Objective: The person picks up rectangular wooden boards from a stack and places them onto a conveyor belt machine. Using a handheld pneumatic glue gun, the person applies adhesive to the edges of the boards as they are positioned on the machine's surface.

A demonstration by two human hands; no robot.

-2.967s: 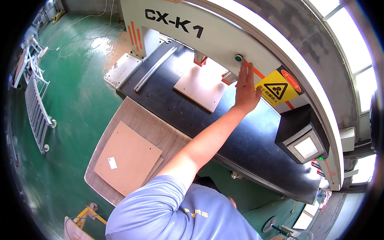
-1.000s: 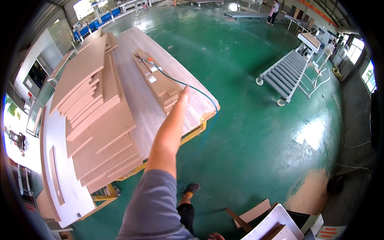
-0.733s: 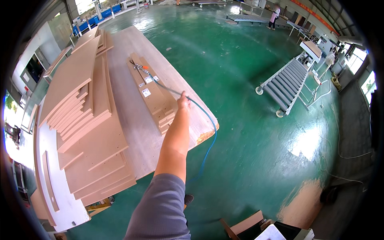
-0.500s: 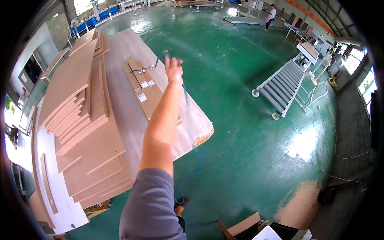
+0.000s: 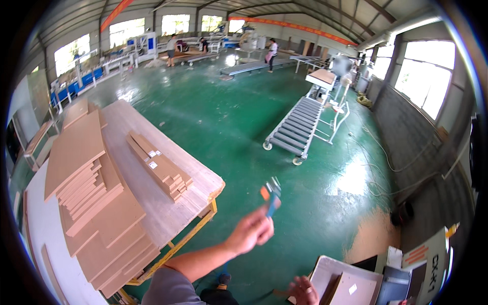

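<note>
My left hand (image 5: 250, 231) is closed round a blue air hose, out over the floor just past the table's corner. An air blow gun (image 5: 273, 192), silvery with an orange part and smeared by motion, sticks up from the fist. Low in the picture, my right hand (image 5: 304, 291) has its fingers apart and nothing visible in it. It is beside a pale tray-like surface (image 5: 325, 264) that bears brown boards (image 5: 356, 290). On the worktable (image 5: 195, 203) to the left lies a stack of narrow brown strips (image 5: 157, 165) with white labels.
Large brown panels (image 5: 76, 152) are piled at the left. A wheeled roller conveyor (image 5: 295, 127) stands ahead to the right. A machine (image 5: 424, 259) fills the lower right corner, near sawdust (image 5: 373, 236) and loose cables. Several people work at the far end.
My left hand has lifted the blow gun off the strips and swung it right, past the table. My right hand has come into view. The view has tilted up and turned right.
</note>
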